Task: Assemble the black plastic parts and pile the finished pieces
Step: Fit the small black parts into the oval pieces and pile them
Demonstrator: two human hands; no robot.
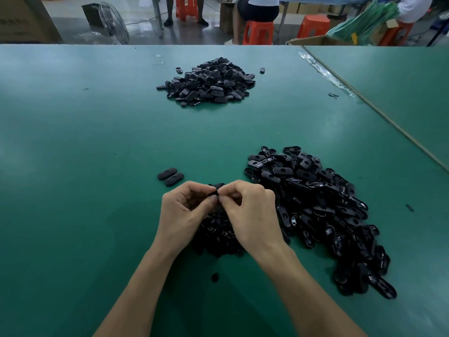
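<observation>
Above green table (97,142), left hand (182,211) and right hand (251,211) fingers (227,189) pinch one black part (215,190).

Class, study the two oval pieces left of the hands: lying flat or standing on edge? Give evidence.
Flat. The two oval pieces show their broad faces upward, side by side on the green table.

Table (85,203) left open; part heap (315,203) blocks right.

Pinched black part (213,191) mostly hidden by fingers (230,187), pile (216,232) beneath half covered, seated people (257,9) cropped above
</observation>
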